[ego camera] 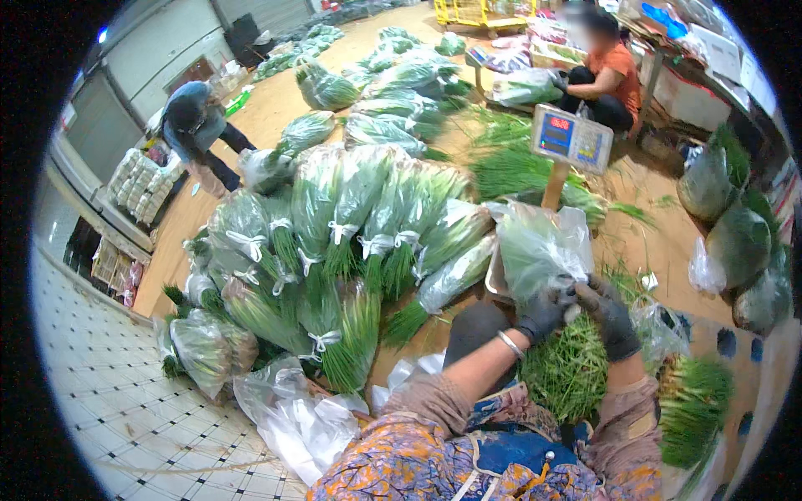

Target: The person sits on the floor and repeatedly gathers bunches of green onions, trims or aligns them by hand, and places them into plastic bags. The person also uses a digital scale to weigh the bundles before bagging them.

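A clear plastic bag of leafy greens (pixel 532 244) lies on the tray of a digital scale (pixel 571 139). Both hands wear dark gloves and meet at the bag's gathered end. My left hand (pixel 545 313) has its fingers closed on the gathered plastic. Beside it, my right hand (pixel 608 319) pinches the same end from the right; its fingertips are partly blurred. Under the hands lies a heap of loose green stems (pixel 567 369). Tied bags of long green stalks (pixel 338 213) are stacked to the left of the scale.
A bundle of green stalks (pixel 695 407) lies at the lower right. Crumpled plastic bags (pixel 301 419) are at the lower left. More filled bags (pixel 739 244) stand at the right. One person (pixel 611 81) squats by another scale; another person (pixel 194 125) bends over at the left.
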The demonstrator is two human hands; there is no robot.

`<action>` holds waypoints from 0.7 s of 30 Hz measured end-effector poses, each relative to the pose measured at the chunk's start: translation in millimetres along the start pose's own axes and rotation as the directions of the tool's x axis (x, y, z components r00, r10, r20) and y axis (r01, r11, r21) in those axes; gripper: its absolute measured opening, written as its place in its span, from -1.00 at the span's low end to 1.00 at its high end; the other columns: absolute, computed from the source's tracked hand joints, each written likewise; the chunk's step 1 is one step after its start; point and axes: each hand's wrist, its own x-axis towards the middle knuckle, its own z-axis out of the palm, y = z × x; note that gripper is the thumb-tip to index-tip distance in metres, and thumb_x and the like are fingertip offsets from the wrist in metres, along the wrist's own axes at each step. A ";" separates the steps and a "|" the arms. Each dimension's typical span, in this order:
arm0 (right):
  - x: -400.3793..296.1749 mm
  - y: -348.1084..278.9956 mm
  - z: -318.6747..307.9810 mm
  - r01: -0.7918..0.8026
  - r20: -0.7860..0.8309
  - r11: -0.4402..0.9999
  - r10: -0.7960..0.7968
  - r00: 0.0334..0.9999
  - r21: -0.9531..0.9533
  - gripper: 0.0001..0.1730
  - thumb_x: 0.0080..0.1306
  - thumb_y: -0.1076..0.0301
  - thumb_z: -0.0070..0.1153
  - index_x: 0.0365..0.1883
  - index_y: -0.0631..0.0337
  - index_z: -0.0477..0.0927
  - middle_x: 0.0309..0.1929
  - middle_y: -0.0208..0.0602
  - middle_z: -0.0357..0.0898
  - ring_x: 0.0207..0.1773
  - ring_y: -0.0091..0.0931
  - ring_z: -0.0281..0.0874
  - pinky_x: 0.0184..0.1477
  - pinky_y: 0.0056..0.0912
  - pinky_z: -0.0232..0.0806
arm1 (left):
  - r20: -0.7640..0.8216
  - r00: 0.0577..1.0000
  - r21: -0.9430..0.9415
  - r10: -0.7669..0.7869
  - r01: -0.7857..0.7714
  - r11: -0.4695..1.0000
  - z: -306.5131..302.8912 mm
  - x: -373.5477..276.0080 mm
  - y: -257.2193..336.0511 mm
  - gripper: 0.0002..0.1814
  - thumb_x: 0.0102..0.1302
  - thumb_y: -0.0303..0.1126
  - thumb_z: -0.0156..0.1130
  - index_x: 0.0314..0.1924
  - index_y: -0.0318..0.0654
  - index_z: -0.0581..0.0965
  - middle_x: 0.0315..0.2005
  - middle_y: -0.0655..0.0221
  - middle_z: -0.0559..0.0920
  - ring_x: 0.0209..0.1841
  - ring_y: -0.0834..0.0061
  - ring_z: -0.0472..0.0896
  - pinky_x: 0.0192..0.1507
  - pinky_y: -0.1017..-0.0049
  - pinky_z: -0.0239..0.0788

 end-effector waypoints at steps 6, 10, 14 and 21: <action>0.9 50.8 -104.6 0.219 -0.232 0.797 -0.102 0.967 0.563 -0.78 0.09 0.36 -0.10 -0.29 0.23 0.39 -0.35 -0.38 0.41 -0.25 -0.54 0.34 -0.19 -0.44 0.28 | 0.077 0.930 0.152 -0.361 0.346 0.926 -75.6 49.7 2.7 -0.75 -0.07 -0.48 -0.10 -0.36 -0.27 0.50 -0.57 0.30 0.53 -0.56 0.47 0.46 -0.48 0.56 0.31; 4.7 125.1 -133.6 0.213 -0.351 0.588 0.131 0.927 0.781 -0.89 0.07 0.35 -0.09 -0.48 0.19 0.34 -0.63 -0.41 0.28 -0.71 -0.58 0.13 -0.60 -0.55 0.15 | -0.058 0.835 0.003 -0.546 0.548 0.837 -124.8 55.3 -30.1 -0.71 -0.05 -0.50 -0.14 -0.31 -0.28 0.49 -0.67 0.35 0.47 -0.69 0.54 0.41 -0.66 0.59 0.27; 8.6 210.1 -142.1 -0.073 -0.499 0.834 0.396 0.771 0.547 -0.85 0.09 0.30 -0.11 -0.56 0.18 0.36 -0.72 -0.50 0.21 -0.76 -0.64 0.12 -0.72 -0.60 0.05 | 0.009 0.731 -0.162 -0.683 0.675 0.720 -134.5 42.5 -52.9 -0.72 -0.07 -0.57 -0.15 -0.35 -0.30 0.48 -0.77 0.40 0.37 -0.74 0.59 0.36 -0.71 0.65 0.20; 36.3 344.1 -113.6 -0.504 -0.477 0.687 0.253 0.841 -0.523 -0.83 0.08 0.29 -0.10 -0.51 0.21 0.38 -0.70 -0.47 0.22 -0.72 -0.62 0.15 -0.69 -0.58 0.07 | 0.020 0.816 -0.026 -0.577 0.578 0.816 -96.2 24.6 -103.8 -0.76 0.02 -0.44 -0.11 -0.32 -0.28 0.47 -0.57 0.31 0.48 -0.53 0.50 0.43 -0.46 0.54 0.29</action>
